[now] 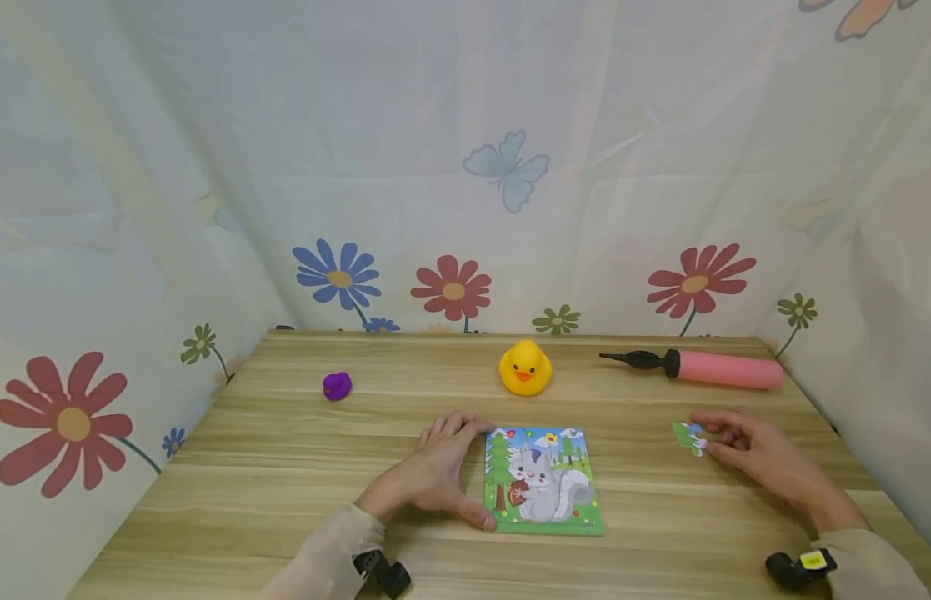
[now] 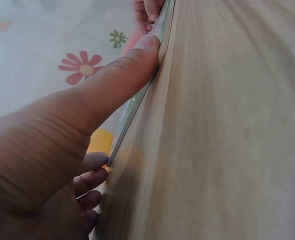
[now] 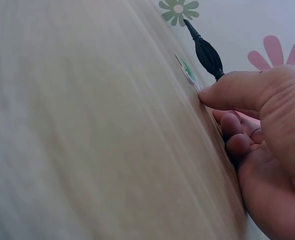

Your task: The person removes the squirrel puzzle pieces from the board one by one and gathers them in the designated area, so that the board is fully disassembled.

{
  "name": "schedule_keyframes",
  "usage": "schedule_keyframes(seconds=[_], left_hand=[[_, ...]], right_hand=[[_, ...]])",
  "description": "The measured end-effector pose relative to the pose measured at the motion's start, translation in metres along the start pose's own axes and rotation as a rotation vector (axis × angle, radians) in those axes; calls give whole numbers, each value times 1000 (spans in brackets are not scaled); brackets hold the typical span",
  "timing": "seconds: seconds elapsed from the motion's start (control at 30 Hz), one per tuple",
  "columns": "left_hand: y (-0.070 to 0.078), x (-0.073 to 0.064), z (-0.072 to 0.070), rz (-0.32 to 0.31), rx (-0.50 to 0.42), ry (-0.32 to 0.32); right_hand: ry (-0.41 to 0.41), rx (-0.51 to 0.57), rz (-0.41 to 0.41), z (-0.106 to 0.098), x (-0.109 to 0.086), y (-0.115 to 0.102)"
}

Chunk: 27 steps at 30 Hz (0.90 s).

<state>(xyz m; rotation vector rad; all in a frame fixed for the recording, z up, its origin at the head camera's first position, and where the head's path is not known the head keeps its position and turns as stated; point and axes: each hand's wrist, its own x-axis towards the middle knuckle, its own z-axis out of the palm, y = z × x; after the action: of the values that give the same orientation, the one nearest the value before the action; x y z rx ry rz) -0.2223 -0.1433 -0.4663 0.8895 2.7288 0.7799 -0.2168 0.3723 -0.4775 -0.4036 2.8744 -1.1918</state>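
A square picture board (image 1: 543,482) with a grey squirrel holding an acorn lies flat near the middle of the table. My left hand (image 1: 435,475) spans its left edge with thumb and fingers spread, the index fingertip at the far corner and the thumb (image 2: 122,75) at the near one. Off to the right, my right hand (image 1: 765,454) pinches a small green and white jigsaw puzzle piece (image 1: 688,437) between thumb and index finger. In the right wrist view that piece (image 3: 187,71) sits low over the wood, its underside hard to see.
Behind the board stands a yellow rubber duck (image 1: 525,368). A small purple duck (image 1: 337,386) is at the back left. At the back right lies a pink hand pump (image 1: 728,369) with a black nozzle. Flowered curtains enclose the wooden table (image 1: 285,467).
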Motion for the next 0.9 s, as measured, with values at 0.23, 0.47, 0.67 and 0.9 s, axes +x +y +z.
schedule_keyframes(seconds=[0.23, 0.47, 0.67, 0.9], left_hand=[[0, 1, 0, 2, -8, -2], [0, -2, -1, 7, -16, 2], [-1, -3, -1, 13, -15, 5], [-1, -1, 0, 17, -15, 2]], right_hand=[[29, 29, 39, -6, 1, -3], [155, 100, -5, -14, 11, -39], [194, 164, -106, -14, 21, -94], [176, 321, -360, 3, 30, -143]])
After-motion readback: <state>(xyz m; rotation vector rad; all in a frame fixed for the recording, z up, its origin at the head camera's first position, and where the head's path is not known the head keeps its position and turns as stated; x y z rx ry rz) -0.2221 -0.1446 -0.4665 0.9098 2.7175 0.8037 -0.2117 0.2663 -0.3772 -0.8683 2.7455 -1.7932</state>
